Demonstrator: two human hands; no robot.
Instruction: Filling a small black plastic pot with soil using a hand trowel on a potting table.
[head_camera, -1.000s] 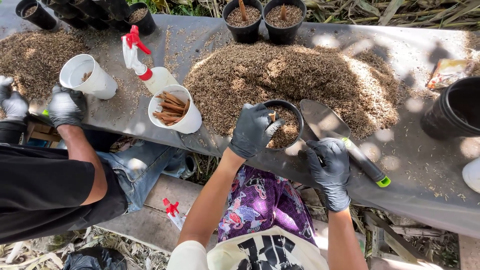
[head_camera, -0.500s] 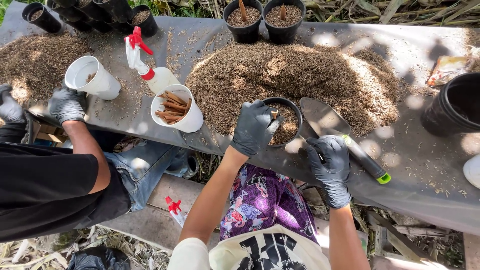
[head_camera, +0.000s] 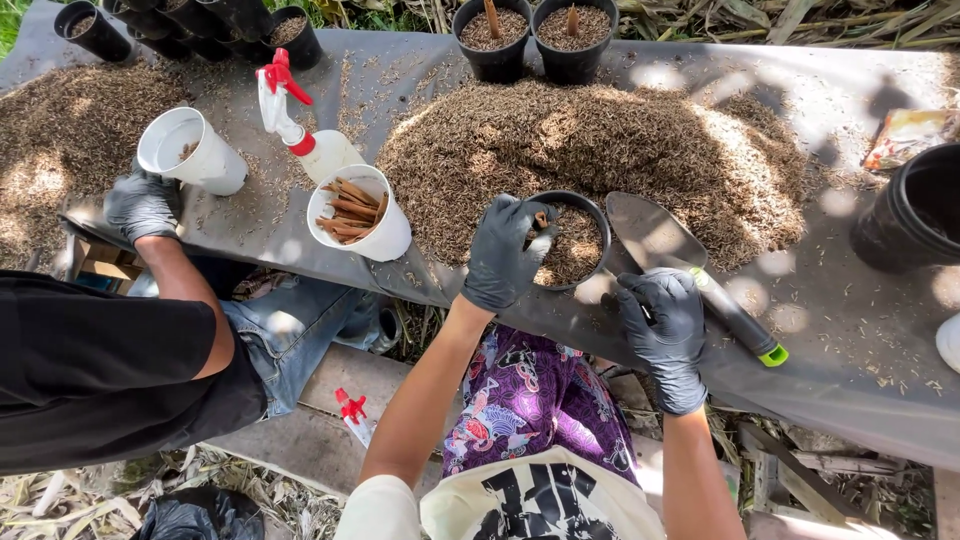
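My left hand (head_camera: 505, 250), in a black glove, rests on the near rim of a small black pot (head_camera: 588, 212) filled with brown substrate. Its fingertips pinch a short brown stick (head_camera: 540, 219) that stands in the filling. My right hand (head_camera: 665, 325), also gloved, lies on the grey sheet (head_camera: 850, 340) at the table's near edge with its fingers curled and nothing visible in them. It is just left of the black handle of a metal trowel (head_camera: 650, 235), whose blade lies beside the pot. A big heap of substrate (head_camera: 600, 140) spreads behind the pot.
A white cup of brown sticks (head_camera: 360, 215), a red-topped spray bottle (head_camera: 300, 135) and another white cup (head_camera: 190, 150) stand to the left, by a co-worker's gloved hand (head_camera: 140, 205). Two filled black pots (head_camera: 530, 40) stand at the back. A large black pot (head_camera: 915, 215) is on the right.
My hands have hardly moved. The co-worker's second gloved hand at the far left has gone out of view, and the other stays at the table edge below the white cup.
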